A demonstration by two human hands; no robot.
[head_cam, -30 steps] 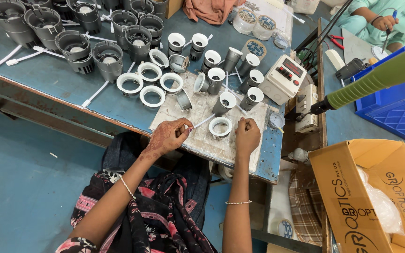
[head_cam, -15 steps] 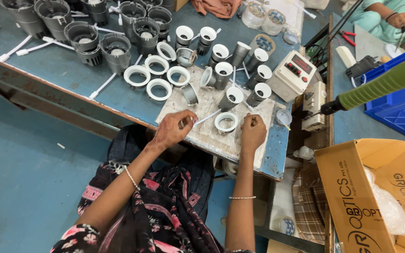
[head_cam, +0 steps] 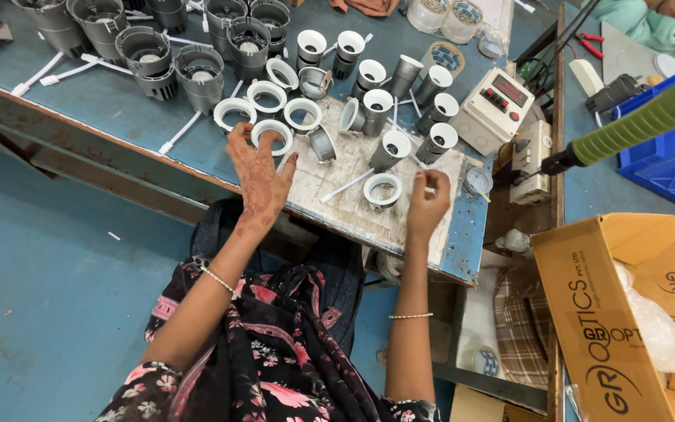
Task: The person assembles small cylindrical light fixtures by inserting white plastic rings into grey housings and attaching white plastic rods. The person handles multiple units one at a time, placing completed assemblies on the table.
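My left hand (head_cam: pixel 255 168) is open with fingers spread, hovering over the table edge just below a white ring (head_cam: pixel 273 137). My right hand (head_cam: pixel 429 205) is curled, its fingertips pinched on a small white piece (head_cam: pixel 428 190), right of a white ring housing (head_cam: pixel 383 190) that lies on the worn white work pad (head_cam: pixel 330 176). A thin white strip (head_cam: pixel 345 187) lies loose on the pad between my hands. Several grey-and-white cylindrical lamp housings (head_cam: pixel 392 148) stand just beyond.
Large grey housings (head_cam: pixel 197 74) and more white rings (head_cam: pixel 267 95) crowd the blue table at the back left. A white meter box (head_cam: pixel 495 109), a green-handled tool (head_cam: pixel 650 117), a blue crate (head_cam: pixel 669 168) and a cardboard box (head_cam: pixel 611 312) are on the right. Another person (head_cam: pixel 658 19) works far right.
My left hand has let go of the white strip, opened, and moved left toward the white rings. My right hand stays beside the ring housing.
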